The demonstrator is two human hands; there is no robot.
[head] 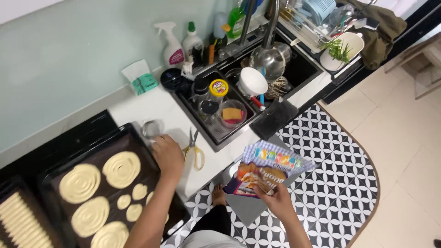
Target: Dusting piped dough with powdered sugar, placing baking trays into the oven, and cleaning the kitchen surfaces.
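My left hand (168,156) rests with curled fingers on the right edge of a dark baking tray (133,134) that holds piped spirals of pale batter (121,169) on brown paper. A small clear glass (152,128) stands just beyond its fingers. My right hand (274,199) grips a colourful plastic packet (268,168) out over the floor, away from the counter. Yellow-handled scissors (195,150) lie on the white counter (151,108) between the two hands.
A sink (298,69) full of dishes, jars and a white bowl (252,81) lies beyond the counter, with spray bottles (171,46) at the wall and a dish rack (312,18) to the right. A second tray of piped batter (20,220) sits far left. A patterned black-and-white mat (335,174) covers the floor.
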